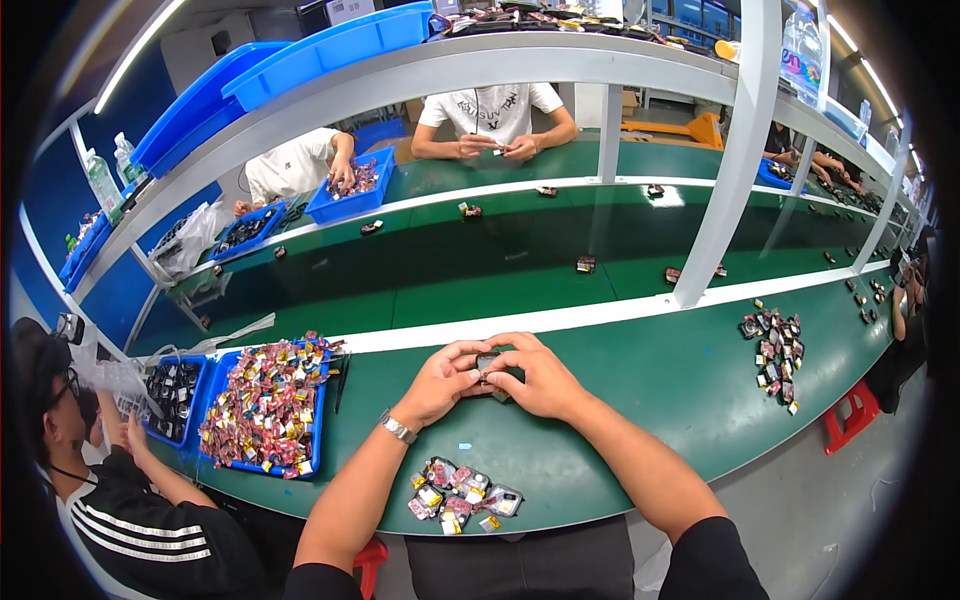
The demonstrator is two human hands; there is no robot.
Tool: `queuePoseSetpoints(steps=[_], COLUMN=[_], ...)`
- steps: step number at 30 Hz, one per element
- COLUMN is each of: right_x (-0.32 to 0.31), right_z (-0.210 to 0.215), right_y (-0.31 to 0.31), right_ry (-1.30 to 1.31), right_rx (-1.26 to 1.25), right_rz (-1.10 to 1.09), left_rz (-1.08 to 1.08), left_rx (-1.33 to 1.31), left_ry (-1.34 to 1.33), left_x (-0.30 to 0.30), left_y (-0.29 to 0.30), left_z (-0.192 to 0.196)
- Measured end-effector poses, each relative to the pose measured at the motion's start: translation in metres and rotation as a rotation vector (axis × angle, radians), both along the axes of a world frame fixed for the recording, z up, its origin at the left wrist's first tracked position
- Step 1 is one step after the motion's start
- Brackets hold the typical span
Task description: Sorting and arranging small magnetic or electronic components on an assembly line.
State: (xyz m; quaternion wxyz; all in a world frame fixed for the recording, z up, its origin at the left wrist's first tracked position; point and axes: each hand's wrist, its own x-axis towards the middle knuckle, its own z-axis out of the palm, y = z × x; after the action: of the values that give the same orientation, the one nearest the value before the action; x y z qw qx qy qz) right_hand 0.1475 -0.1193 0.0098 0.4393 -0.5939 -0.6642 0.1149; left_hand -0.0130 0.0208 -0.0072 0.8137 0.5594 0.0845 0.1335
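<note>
Over the middle of the green work surface (610,420), my left hand (435,388) and my right hand (542,382) meet around a small dark device casing (487,362). Fingers and thumbs of both hands pinch it from either side and hide much of it. A bit of yellow shows below the right fingers. Between my forearms, close to the front edge, lies a loose group of small casings (468,492) with pink, yellow and black parts. My left wrist wears a metal watch (398,427).
Left stands a blue tray (318,440) heaped with pink and yellow parts, beside a blue tray of black casings (172,388) near a seated person (140,510). More casings (775,352) lie right. Beyond a white rail (560,318), scattered units lie on a green belt (450,285); people work opposite.
</note>
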Motion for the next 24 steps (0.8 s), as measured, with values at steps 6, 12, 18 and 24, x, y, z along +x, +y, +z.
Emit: queuePoseSetpoints(steps=[6,12,18,24], right_x=[-0.001,-0.008,-0.006,0.005], right_z=[-0.01,-0.008,-0.018,-0.016], right_y=[0.004,0.003,0.011,0.011], right_ry=[0.174,0.059,0.687,0.797], right_rx=[0.039,0.117,-0.078,-0.081], right_rz=[-0.073,-0.136,-0.004,0.07], left_rz=[-0.006,-0.003,0.024,0.044], left_rx=[0.007,-0.034,-0.058,-0.047], left_ry=[-0.038,-0.049,-0.052,-0.046], left_x=[0.001,0.0,0.002,0.003], left_y=[-0.003,-0.001,-0.003,-0.005], left_z=[-0.001,-0.004,-0.003,0.001])
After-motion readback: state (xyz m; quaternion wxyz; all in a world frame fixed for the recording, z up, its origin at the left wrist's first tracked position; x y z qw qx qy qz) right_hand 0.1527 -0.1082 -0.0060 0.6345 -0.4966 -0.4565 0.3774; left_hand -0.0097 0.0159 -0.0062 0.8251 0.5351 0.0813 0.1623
